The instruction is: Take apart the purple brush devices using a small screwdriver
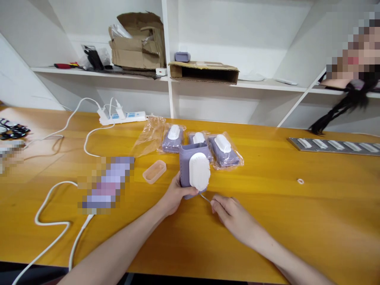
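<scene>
My left hand (175,194) grips an open-topped purple plastic holder (185,162) upright above the table. A white rounded piece (199,172) with a ragged edge sits on the holder's face, and my thumb presses just below it. Closed around a thin metal rod (205,197), my right hand (230,213) is to the right of the holder. The rod's tip meets the holder's lower edge; whether it goes inside I cannot tell. Behind are three similar purple holders in clear bags, among them a left one (171,144) and a right one (225,153).
An orange translucent tray (154,172) lies left of the holder. A pixelated phone (109,184) with a white cable (77,241), a power strip (135,116), a grey strip with white pieces (335,145) and a small white ring (300,181) share the table. Another person leans in at upper right.
</scene>
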`<state>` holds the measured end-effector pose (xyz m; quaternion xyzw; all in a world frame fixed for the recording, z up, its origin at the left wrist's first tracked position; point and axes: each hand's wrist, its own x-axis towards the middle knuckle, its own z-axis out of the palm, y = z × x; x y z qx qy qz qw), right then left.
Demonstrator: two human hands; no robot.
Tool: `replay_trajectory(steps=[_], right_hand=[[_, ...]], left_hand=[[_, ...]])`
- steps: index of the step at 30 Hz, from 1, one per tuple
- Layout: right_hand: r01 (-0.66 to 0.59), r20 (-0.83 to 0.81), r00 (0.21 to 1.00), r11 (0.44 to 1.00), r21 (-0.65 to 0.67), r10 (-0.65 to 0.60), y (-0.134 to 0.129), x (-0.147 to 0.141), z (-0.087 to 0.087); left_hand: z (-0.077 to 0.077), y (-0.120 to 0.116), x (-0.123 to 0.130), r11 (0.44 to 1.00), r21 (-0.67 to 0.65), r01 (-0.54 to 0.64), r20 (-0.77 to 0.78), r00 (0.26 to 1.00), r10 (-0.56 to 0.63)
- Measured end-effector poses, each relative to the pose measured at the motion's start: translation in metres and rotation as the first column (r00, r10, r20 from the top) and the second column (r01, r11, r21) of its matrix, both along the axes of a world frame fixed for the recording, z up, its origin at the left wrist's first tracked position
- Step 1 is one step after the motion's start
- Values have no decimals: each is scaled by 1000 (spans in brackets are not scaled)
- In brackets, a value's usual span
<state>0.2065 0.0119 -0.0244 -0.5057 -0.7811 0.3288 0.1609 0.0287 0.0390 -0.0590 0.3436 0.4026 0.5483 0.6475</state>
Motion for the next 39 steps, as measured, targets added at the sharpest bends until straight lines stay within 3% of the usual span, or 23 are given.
replay_trajectory(steps=[4, 16, 24, 31, 39], right_hand=[[-24, 104, 994, 999, 29, 21, 2, 0, 3], [-120, 415, 909, 981, 151, 48, -2, -7, 9], [-104, 511, 858, 991, 86, 46, -4, -17, 16], [-87, 359, 933, 989, 124, 37, -3, -7, 13], [-54, 319, 947, 996, 74, 27, -2, -3, 12]], left_hand=[[1, 0, -1, 1000, -17, -5, 70, 998, 6], [0, -4, 1, 998, 38, -41, 57, 998, 39], [-2, -3, 2, 997, 65, -30, 42, 999, 28], [-5, 0, 2, 996, 81, -24, 16, 1000, 23], [-4, -1, 2, 994, 105, -18, -3, 1000, 19]])
